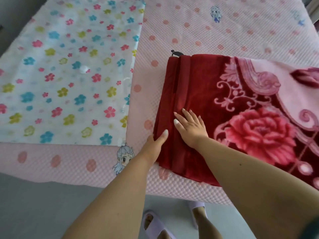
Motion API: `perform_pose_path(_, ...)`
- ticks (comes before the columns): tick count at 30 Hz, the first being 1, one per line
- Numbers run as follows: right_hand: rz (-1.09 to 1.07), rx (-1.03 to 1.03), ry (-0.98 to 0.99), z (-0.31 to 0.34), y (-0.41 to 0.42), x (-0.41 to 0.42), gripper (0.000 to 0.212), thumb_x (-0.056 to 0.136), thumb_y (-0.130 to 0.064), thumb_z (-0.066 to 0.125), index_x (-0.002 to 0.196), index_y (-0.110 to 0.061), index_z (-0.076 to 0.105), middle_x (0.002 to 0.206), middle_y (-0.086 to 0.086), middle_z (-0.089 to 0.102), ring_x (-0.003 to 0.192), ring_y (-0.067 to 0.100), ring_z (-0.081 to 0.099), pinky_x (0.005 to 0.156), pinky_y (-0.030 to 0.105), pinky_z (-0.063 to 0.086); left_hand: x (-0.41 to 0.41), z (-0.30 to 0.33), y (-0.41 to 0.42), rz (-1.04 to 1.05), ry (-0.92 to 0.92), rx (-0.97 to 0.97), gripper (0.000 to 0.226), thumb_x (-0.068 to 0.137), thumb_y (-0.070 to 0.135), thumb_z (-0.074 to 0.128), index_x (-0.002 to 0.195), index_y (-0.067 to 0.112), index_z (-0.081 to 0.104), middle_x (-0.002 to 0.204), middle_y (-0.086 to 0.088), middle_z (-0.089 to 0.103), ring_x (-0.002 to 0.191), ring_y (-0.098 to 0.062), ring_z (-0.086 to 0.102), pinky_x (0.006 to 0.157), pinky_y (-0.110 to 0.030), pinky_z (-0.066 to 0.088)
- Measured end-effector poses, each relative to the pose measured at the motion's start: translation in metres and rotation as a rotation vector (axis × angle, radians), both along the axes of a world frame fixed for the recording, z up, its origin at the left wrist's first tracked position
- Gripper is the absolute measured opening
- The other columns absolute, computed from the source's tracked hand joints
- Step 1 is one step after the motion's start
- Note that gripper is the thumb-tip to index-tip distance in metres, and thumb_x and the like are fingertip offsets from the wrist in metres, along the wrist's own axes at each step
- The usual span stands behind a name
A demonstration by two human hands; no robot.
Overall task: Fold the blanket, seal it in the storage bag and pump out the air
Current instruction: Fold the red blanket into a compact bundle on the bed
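Observation:
A thick red blanket (241, 104) with a pink rose pattern lies folded on the right side of the bed. My right hand (189, 125) presses flat on its top near the left folded edge, fingers spread. My left hand (155, 144) is at that left edge, thumb on top and fingers tucked under the fold where they are hidden. A clear storage bag (69, 69) printed with coloured flowers lies flat to the left, its white round valve (83, 69) facing up. A small dark object (177, 53) pokes out behind the blanket's far corner.
The bed (189, 28) has a pink dotted cover with cartoon figures. Its front edge runs across the lower part of the view. Below it is grey floor (43, 213), where my feet in pale slippers (155, 226) stand.

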State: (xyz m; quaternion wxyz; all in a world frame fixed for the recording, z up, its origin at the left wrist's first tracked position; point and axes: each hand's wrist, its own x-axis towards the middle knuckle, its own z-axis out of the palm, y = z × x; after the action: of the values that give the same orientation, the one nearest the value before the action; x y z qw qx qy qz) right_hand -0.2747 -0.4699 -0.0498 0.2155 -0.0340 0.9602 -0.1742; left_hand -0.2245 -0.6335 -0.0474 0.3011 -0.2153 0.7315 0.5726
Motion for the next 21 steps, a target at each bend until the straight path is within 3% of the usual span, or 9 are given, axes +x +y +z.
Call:
perform_pose_path(3, -0.035, -0.026, -0.038, -0.001, 0.005, -0.006, 0.054, 0.098, -0.057, 0.010, 0.150, -0.044, 0.020, 0.162, -0.010, 0.006, 0.148, 0.010, -0.007, 0.120, 0.038, -0.007, 0.000, -0.006, -0.016, -0.060, 0.104, -0.159, 0.067, 0.090, 0.066, 0.033, 0.129, 0.014, 0.052, 0.126, -0.001, 0.059, 0.114, -0.019, 0.055, 0.094, -0.033, 0.042)
perform_pose_path(6, -0.067, 0.013, -0.056, 0.009, -0.002, -0.016, 0.053, 0.099, -0.056, 0.011, 0.147, -0.044, 0.028, 0.160, -0.008, 0.016, 0.148, 0.016, 0.004, 0.118, 0.041, 0.001, -0.007, 0.000, -0.045, -0.052, 0.172, -0.329, 0.058, 0.097, 0.054, 0.032, 0.137, 0.014, 0.046, 0.136, -0.008, 0.053, 0.123, -0.025, 0.050, 0.105, -0.044, 0.040)
perform_pose_path(8, -0.083, 0.072, -0.010, 0.014, -0.011, -0.021, 0.053, 0.098, -0.056, 0.014, 0.141, -0.041, 0.041, 0.154, -0.006, 0.029, 0.143, 0.020, 0.018, 0.115, 0.043, 0.011, -0.016, 0.003, -0.062, -0.069, 0.154, -0.384, 0.058, 0.098, 0.052, 0.033, 0.143, 0.015, 0.040, 0.144, -0.007, 0.046, 0.129, -0.026, 0.046, 0.109, -0.044, 0.037)
perform_pose_path(11, -0.152, 0.047, 0.178, 0.023, -0.022, -0.035, 0.050, 0.100, -0.051, 0.023, 0.113, -0.026, 0.064, 0.126, -0.003, 0.052, 0.122, 0.022, 0.040, 0.104, 0.039, 0.026, -0.033, 0.010, -0.079, -0.120, 0.182, -0.473, 0.054, 0.101, 0.044, 0.036, 0.144, 0.013, 0.038, 0.148, -0.006, 0.042, 0.133, -0.024, 0.041, 0.110, -0.038, 0.034)
perform_pose_path(15, -0.170, -0.159, 0.358, 0.029, -0.046, -0.070, 0.044, 0.101, -0.039, 0.034, 0.084, -0.011, 0.063, 0.091, 0.001, 0.061, 0.096, 0.022, 0.051, 0.088, 0.035, 0.039, -0.064, 0.018, -0.093, -0.146, 0.228, -0.614, 0.048, 0.100, 0.037, 0.043, 0.140, 0.011, 0.043, 0.140, -0.008, 0.049, 0.125, -0.025, 0.049, 0.101, -0.034, 0.039)
perform_pose_path(18, -0.213, -0.380, 0.219, 0.031, -0.078, -0.098, 0.042, 0.101, -0.038, 0.036, 0.077, -0.009, 0.054, 0.079, 0.005, 0.058, 0.079, 0.022, 0.053, 0.074, 0.039, 0.043, -0.089, 0.018, -0.102, -0.144, 0.265, -0.695, 0.049, 0.096, 0.031, 0.053, 0.140, 0.013, 0.043, 0.138, -0.008, 0.047, 0.123, -0.025, 0.049, 0.098, -0.033, 0.041)
perform_pose_path(21, -0.400, -0.559, -0.014, 0.019, -0.109, -0.120, 0.045, 0.101, -0.044, 0.036, 0.102, -0.007, 0.060, 0.092, 0.012, 0.065, 0.087, 0.027, 0.061, 0.079, 0.042, 0.049, -0.104, 0.008, -0.118, -0.146, 0.300, -0.777, 0.053, 0.092, 0.029, 0.060, 0.139, 0.012, 0.043, 0.136, -0.010, 0.047, 0.123, -0.025, 0.048, 0.101, -0.034, 0.041)
